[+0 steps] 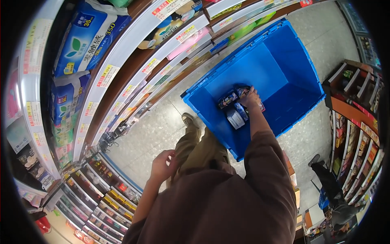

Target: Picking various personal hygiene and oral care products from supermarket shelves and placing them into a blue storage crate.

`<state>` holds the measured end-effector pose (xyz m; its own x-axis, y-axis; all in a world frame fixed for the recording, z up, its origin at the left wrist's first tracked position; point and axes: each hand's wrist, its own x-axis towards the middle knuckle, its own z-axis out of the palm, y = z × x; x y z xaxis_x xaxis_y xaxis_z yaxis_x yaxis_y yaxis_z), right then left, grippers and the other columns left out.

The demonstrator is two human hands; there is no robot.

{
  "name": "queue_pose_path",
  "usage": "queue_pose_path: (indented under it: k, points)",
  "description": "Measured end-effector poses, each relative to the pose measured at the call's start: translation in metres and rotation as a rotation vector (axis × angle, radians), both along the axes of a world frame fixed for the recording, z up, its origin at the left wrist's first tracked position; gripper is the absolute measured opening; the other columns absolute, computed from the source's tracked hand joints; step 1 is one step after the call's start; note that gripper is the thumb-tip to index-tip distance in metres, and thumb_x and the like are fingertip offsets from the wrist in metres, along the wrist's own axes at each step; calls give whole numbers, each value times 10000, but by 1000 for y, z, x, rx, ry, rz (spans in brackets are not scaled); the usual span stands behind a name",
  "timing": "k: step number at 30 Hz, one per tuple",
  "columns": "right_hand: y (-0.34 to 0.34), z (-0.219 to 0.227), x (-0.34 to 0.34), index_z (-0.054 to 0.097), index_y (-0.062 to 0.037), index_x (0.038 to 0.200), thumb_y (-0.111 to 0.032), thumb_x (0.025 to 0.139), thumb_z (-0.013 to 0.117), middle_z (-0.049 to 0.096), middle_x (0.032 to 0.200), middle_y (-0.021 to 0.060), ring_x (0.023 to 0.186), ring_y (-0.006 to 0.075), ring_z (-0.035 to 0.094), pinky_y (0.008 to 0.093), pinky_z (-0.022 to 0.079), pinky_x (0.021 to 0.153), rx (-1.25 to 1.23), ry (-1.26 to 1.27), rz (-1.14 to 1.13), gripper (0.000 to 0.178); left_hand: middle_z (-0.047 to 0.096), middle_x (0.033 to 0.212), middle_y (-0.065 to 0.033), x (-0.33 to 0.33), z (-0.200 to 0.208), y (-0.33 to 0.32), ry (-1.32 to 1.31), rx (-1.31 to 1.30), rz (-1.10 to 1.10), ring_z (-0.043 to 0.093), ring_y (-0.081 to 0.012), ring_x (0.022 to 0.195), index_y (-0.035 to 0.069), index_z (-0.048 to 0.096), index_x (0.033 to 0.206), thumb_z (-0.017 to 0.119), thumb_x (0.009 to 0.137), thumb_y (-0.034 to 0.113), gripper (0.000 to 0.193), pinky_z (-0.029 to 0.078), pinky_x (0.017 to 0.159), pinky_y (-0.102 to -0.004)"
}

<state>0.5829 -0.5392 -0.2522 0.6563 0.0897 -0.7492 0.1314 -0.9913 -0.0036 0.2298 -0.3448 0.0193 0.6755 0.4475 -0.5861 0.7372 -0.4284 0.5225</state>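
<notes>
My right hand (250, 99) reaches down into a large blue plastic crate (280, 57), its fingers closed over a small dark package (242, 90). Against it lies another dark blue package (227, 99). A white and blue package (237, 116) rests beside them, nearer to me. What lies under my palm is partly hidden. My left hand (163, 164) hangs by my thigh with its fingers loosely bent and apart, holding nothing.
Shelves (118, 61) with price labels rise along the left, holding blue and white packs (85, 40). The crate stands on a tiled floor (160, 126). More stocked shelves (353, 150) are at the right. Another person (331, 191) in dark clothes is at the lower right.
</notes>
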Motion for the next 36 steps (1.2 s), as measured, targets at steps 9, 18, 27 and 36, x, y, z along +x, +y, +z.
queue_pose_path:
  k: [9, 18, 27, 36]
  points:
    - [-22, -38, -17, 192, -88, 1498, -509, 626, 843, 456, 1373, 109, 1275, 282, 471, 565, 277, 1104, -76, -55, 120, 1167, 679, 919, -88, -17, -3, -2, 90, 5, 66, 636, -230, 708, 67, 634, 1099, 652, 819, 65, 281, 525, 665, -348]
    - [-3, -10, -26, 334, -57, 1437, -351, 720, 756, 417, 1429, 150, 1383, 298, 328, 526, 169, 1166, 293, -371, 570, 882, 675, 956, -119, -18, -10, -15, 75, -61, 78, 665, -246, 752, 58, 641, 1081, 645, 827, 76, 255, 541, 677, -348]
    - [44, -57, -65, 436, -100, 1388, -327, 865, 638, 467, 1373, 99, 1383, 260, 335, 544, 126, 1175, 166, -83, 1055, 605, 667, 904, -105, -22, -11, -15, 84, -27, 86, 661, -251, 750, 68, 637, 1082, 640, 832, 93, 252, 540, 677, -353]
    - [33, -93, -74, 596, -102, 1168, -204, 946, 457, 587, 1171, 75, 1176, 253, 520, 543, 163, 1168, 183, -47, 1151, 281, 657, 864, -102, -34, -12, -16, 69, -46, 126, 659, -264, 740, 70, 633, 1066, 648, 830, 98, 238, 536, 670, -367]
